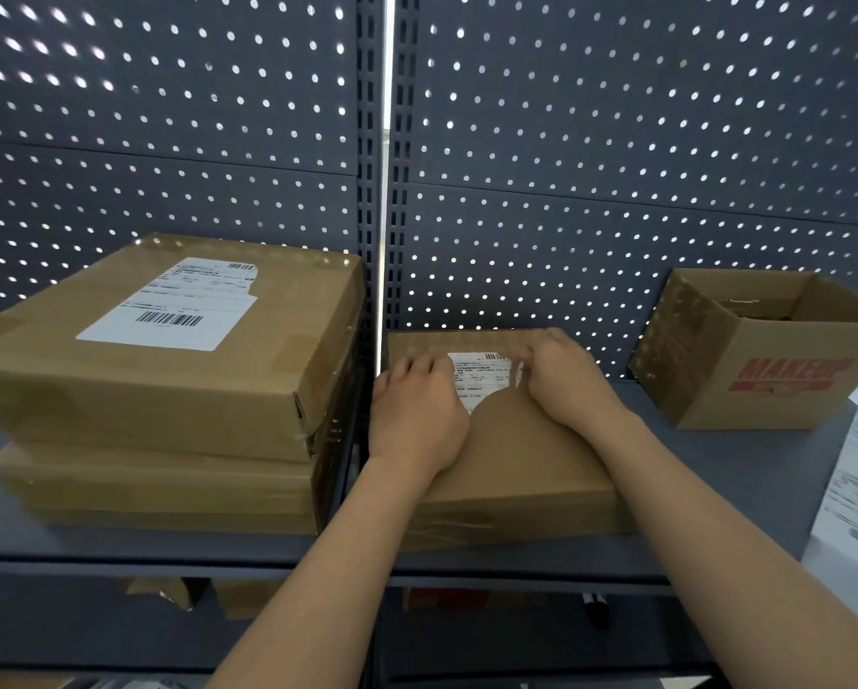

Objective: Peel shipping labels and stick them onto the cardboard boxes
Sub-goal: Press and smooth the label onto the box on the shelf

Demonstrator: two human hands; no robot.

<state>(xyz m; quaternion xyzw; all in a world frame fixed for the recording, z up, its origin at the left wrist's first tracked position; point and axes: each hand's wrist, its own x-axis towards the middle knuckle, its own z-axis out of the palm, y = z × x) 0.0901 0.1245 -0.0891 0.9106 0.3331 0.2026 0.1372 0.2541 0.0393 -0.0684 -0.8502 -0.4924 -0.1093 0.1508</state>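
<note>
Smoothing the shipping label (pixel 481 376), which lies between my hands on the flat cardboard box (pixel 521 469): left hand (pixel 417 415) presses flat-fingered; right hand (pixel 568 385) bends over its edge, pinching or pressing I cannot tell. I'd rub outward, avoiding bubbles.

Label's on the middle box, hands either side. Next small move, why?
Probably smooth the label flat onto the middle box: left hand lies on its left edge, right hand, fingers bent, meets its right edge, and the stretch between them is under neither hand.
</note>
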